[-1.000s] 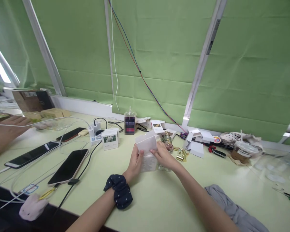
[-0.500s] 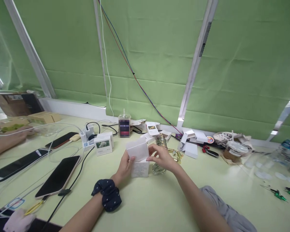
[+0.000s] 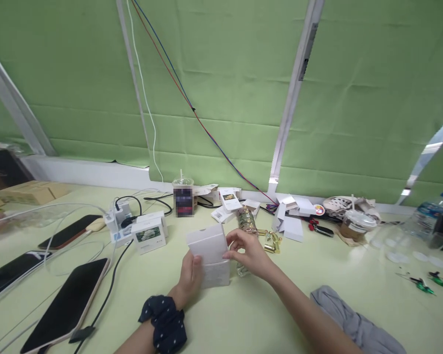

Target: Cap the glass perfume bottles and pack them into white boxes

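The left hand (image 3: 189,275) holds a white folded card piece (image 3: 208,253) by its left side, with the thumb laid on the near face. This piece is raised above the middle of the pale green surface (image 3: 225,327), its upper panel leaning away from the lower one. The right hand (image 3: 249,253) is at the right edge of the piece, thumb and forefinger bent to a narrow gap — whether they grip the edge, I cannot tell. Just beyond the right hand there is a patterned glass jar (image 3: 247,220), partly hidden, and to its right some gold-coloured pieces (image 3: 271,242). To the left of the left hand stands a white box with a flower picture (image 3: 149,234), close to a white power adapter (image 3: 118,223). At near left lies a dark phone (image 3: 68,305); at near right, a grey cloth (image 3: 354,319).
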A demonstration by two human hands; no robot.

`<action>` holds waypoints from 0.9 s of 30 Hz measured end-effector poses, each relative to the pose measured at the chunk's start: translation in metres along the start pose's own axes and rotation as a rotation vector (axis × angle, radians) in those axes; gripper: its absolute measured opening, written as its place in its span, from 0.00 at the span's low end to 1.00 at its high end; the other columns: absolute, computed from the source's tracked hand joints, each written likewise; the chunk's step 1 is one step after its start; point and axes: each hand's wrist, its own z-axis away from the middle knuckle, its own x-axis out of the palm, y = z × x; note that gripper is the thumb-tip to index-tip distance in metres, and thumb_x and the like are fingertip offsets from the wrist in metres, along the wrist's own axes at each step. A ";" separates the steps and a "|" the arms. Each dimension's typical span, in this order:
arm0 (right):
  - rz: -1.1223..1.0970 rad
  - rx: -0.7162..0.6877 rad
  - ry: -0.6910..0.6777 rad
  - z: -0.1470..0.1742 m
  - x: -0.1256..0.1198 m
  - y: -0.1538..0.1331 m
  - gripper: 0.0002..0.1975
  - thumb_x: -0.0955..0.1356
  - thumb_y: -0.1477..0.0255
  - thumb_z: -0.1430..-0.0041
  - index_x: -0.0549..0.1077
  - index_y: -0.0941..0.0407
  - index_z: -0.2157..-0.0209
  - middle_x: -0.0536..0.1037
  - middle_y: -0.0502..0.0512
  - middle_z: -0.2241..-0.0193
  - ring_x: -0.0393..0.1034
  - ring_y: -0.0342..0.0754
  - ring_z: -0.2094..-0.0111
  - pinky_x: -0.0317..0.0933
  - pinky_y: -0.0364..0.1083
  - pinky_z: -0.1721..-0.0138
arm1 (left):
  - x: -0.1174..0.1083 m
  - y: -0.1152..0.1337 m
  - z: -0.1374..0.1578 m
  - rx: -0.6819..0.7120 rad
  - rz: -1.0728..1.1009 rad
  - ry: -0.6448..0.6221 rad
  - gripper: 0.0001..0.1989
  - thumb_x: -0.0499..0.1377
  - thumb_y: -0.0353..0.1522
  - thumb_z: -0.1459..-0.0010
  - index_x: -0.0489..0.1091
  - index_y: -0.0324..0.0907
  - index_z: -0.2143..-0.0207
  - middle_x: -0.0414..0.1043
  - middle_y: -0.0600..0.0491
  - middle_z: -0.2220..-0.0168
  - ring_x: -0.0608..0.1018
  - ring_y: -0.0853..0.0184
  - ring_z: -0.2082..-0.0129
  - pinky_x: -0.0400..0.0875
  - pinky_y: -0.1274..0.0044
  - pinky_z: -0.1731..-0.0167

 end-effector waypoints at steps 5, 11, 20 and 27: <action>-0.025 0.038 0.017 0.001 0.003 0.003 0.17 0.73 0.61 0.53 0.69 0.56 0.66 0.72 0.50 0.67 0.68 0.41 0.74 0.65 0.44 0.69 | 0.000 0.000 0.002 0.016 -0.004 -0.018 0.37 0.50 0.60 0.51 0.75 0.41 0.57 0.77 0.45 0.67 0.75 0.54 0.66 0.71 0.67 0.65; 0.005 0.057 0.038 0.003 0.006 0.001 0.14 0.72 0.63 0.49 0.68 0.55 0.65 0.71 0.50 0.66 0.69 0.41 0.74 0.63 0.43 0.69 | -0.001 -0.010 0.003 0.012 0.018 -0.055 0.36 0.49 0.59 0.50 0.74 0.42 0.55 0.76 0.44 0.60 0.76 0.54 0.62 0.70 0.65 0.57; 0.040 0.063 -0.063 0.001 -0.004 0.004 0.18 0.74 0.60 0.55 0.70 0.56 0.67 0.73 0.51 0.70 0.69 0.46 0.69 0.66 0.46 0.66 | -0.002 -0.006 -0.001 0.139 -0.077 -0.106 0.32 0.47 0.56 0.44 0.71 0.43 0.52 0.74 0.45 0.59 0.74 0.55 0.58 0.67 0.68 0.56; 0.169 0.016 -0.038 0.002 -0.009 -0.003 0.21 0.74 0.61 0.55 0.71 0.56 0.62 0.71 0.53 0.67 0.68 0.44 0.70 0.67 0.45 0.69 | -0.004 -0.006 -0.004 0.178 -0.149 -0.132 0.24 0.49 0.49 0.40 0.65 0.41 0.52 0.70 0.46 0.58 0.72 0.60 0.61 0.67 0.69 0.60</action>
